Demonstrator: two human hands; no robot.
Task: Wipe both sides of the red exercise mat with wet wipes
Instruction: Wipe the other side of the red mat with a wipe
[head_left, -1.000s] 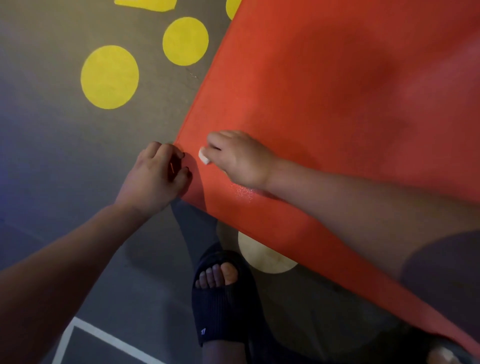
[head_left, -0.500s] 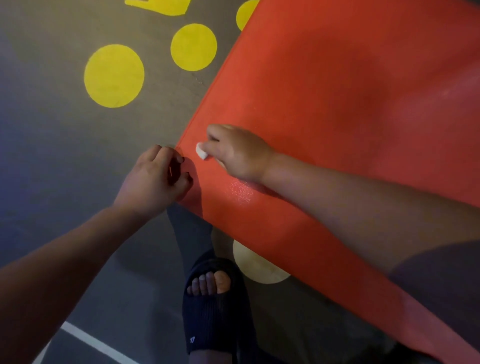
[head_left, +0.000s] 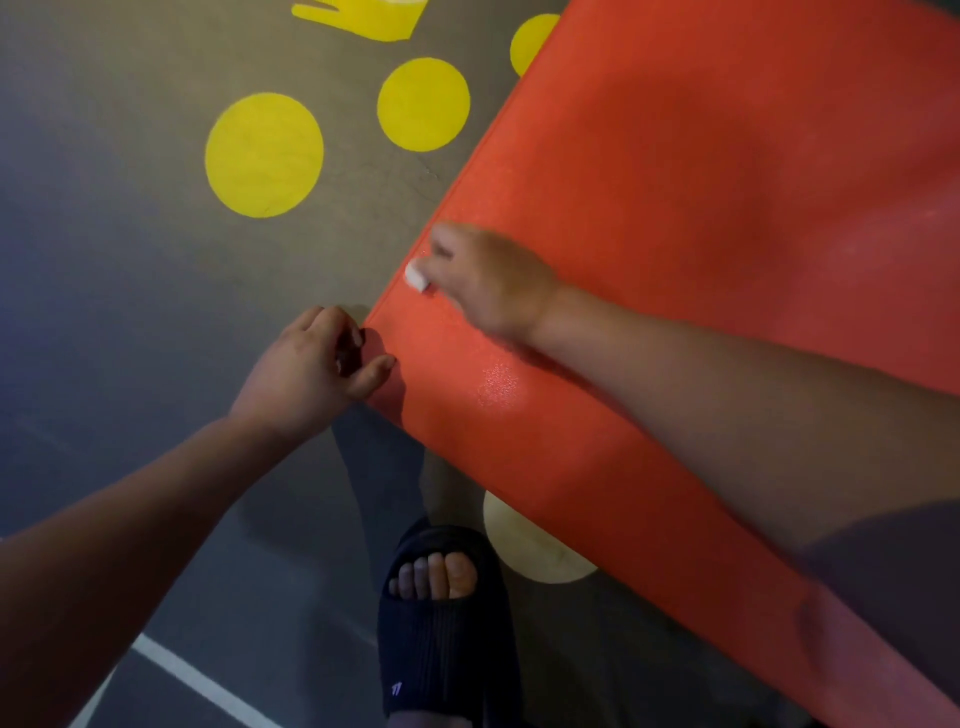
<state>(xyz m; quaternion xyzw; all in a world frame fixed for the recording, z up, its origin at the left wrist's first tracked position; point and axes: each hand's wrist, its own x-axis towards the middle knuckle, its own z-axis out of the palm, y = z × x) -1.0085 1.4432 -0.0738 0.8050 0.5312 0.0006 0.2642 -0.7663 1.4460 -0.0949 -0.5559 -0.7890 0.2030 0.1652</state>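
Observation:
The red exercise mat (head_left: 675, 208) fills the right and upper part of the view, with its near corner lifted off the grey floor. My left hand (head_left: 306, 369) pinches that corner between thumb and fingers. My right hand (head_left: 488, 280) lies on top of the mat close to its left edge and holds a small folded white wet wipe (head_left: 415, 275), pressed against the mat surface. A wet, shiny patch (head_left: 496, 384) shows on the mat just below my right wrist.
Grey floor with large yellow painted dots (head_left: 265, 156) (head_left: 423, 104) lies to the left. A pale dot (head_left: 530, 545) peeks from under the mat. My foot in a black slide sandal (head_left: 441, 623) stands below the mat's corner. A white floor line (head_left: 197, 680) crosses bottom left.
My right hand with the wipe has slid up along the mat's left edge, away from my left hand. The left hand keeps its hold on the corner. The camera shifted slightly.

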